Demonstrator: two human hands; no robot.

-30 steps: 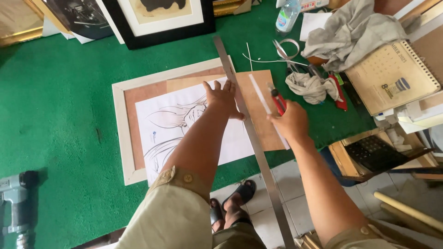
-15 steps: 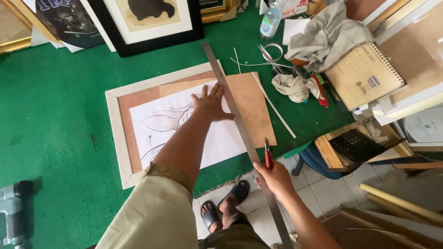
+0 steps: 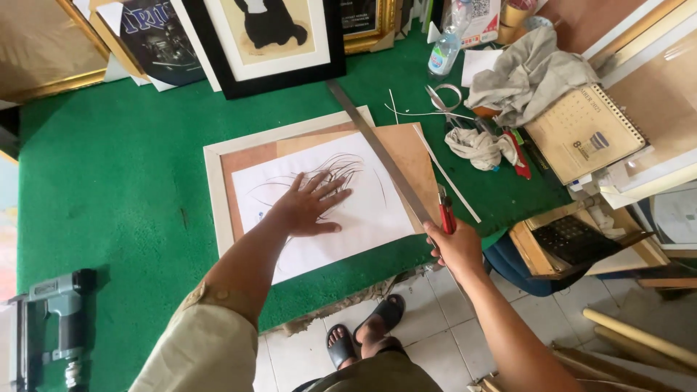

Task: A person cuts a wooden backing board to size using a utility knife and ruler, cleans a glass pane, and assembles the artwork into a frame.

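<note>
- Under my left hand (image 3: pixel 311 207) is a white sheet (image 3: pixel 330 210) with thin black curved lines.
- Around it, a brown board (image 3: pixel 406 156) inside a pale cream frame (image 3: pixel 215 192).
- In my right hand (image 3: pixel 454 247), a red-handled knife (image 3: pixel 445 212), against a grey metal ruler (image 3: pixel 377 149).
- Below both hands, a bright green carpet (image 3: pixel 109 181).
- Beyond my left hand, a black frame (image 3: pixel 279 72) with a black figure on tan.

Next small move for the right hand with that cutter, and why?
Probably lift the red cutter away: the right hand has it at the near end of the steel ruler, past the brown board edge, while the left hand presses the white drawing.
</note>
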